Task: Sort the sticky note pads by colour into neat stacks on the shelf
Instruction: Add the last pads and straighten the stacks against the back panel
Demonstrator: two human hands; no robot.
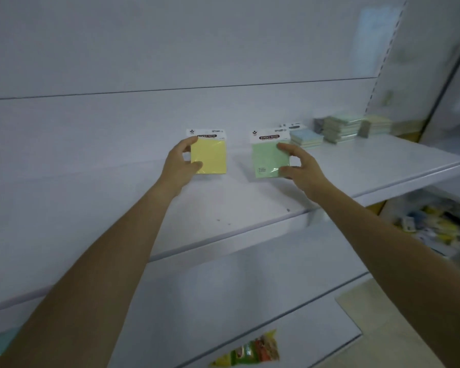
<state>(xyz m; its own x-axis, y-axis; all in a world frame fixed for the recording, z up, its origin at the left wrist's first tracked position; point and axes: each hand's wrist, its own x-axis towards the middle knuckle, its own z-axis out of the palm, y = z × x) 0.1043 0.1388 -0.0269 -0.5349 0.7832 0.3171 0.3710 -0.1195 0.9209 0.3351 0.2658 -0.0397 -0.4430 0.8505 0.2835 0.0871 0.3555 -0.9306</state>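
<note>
Left hand [179, 162], left of centre frame, pinches one yellow sticky note pad [210, 155] between thumb and fingers at its left edge; right hand [300, 167], right of centre, likewise grips one green sticky note pad [267, 160] at its right edge. Both packaged pads sit low over the white shelf [356, 166]; whether they touch it cannot be told. In the upper right, further back on the shelf, stand several blurred pad stacks [340, 128], count unclear.

Both bare arms reach forward, outstretched. Left hand [181, 162] in a pinch grip, thumb low, fingers curled on top. Right hand [300, 168] mirrors it: thumb low, fingers curved above, palm turned inward. Wrists straight.
</note>
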